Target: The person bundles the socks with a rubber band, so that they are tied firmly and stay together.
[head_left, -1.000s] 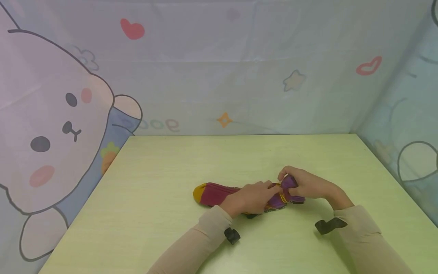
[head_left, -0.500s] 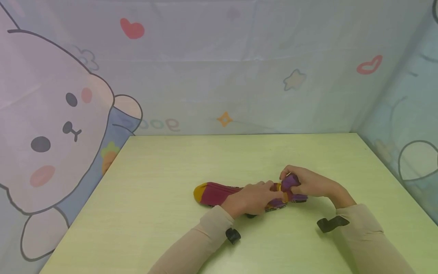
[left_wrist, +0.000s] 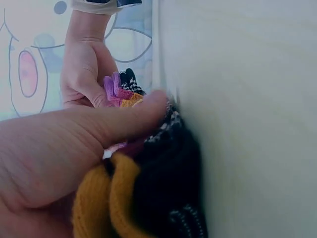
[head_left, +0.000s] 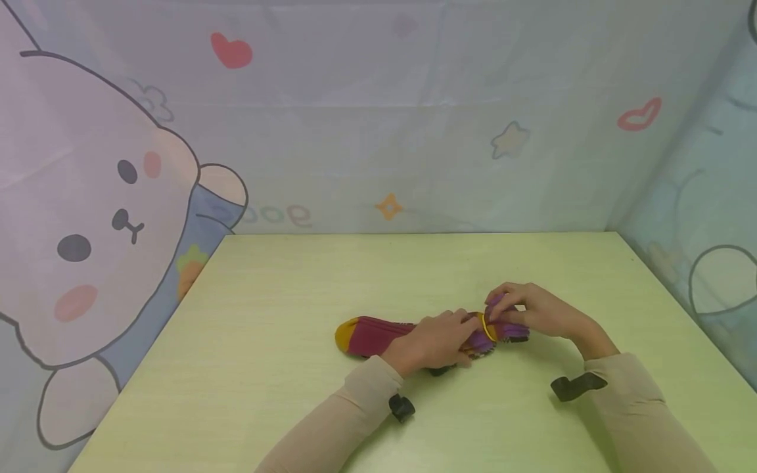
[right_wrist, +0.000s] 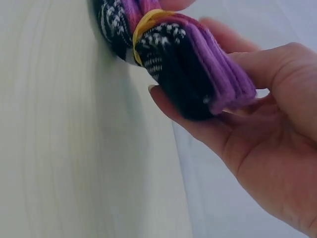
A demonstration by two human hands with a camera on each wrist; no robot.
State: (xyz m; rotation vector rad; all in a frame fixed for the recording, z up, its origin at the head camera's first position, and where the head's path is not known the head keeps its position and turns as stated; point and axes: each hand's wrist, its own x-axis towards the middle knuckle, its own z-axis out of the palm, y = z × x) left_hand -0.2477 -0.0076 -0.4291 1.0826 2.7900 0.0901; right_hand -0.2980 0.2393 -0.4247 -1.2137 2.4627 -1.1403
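Note:
A bundle of socks (head_left: 374, 336), maroon with a mustard toe at its left end, lies across the table. My left hand (head_left: 434, 340) grips its middle from above, and the left wrist view shows the thumb (left_wrist: 124, 121) lying along the black and mustard knit. A yellow rubber band (head_left: 488, 327) circles the bundle just right of that hand, drawing the socks in to a waist. My right hand (head_left: 544, 312) holds the purple and black cuff end (right_wrist: 218, 69), with fingers on both sides of it in the right wrist view.
The pale yellow-green table (head_left: 284, 282) extends around the socks. Behind it hangs a printed cloth backdrop (head_left: 343, 118) with a cartoon bear, and another cloth side (head_left: 704, 197) stands at the right. Dark straps (head_left: 576, 386) sit at both sleeves.
The rubber band, partly covered by my left fingers half a second ago, now shows as a ring around the socks. My left thumb has dropped toward the near side; my right fingers have shifted on the cuffs.

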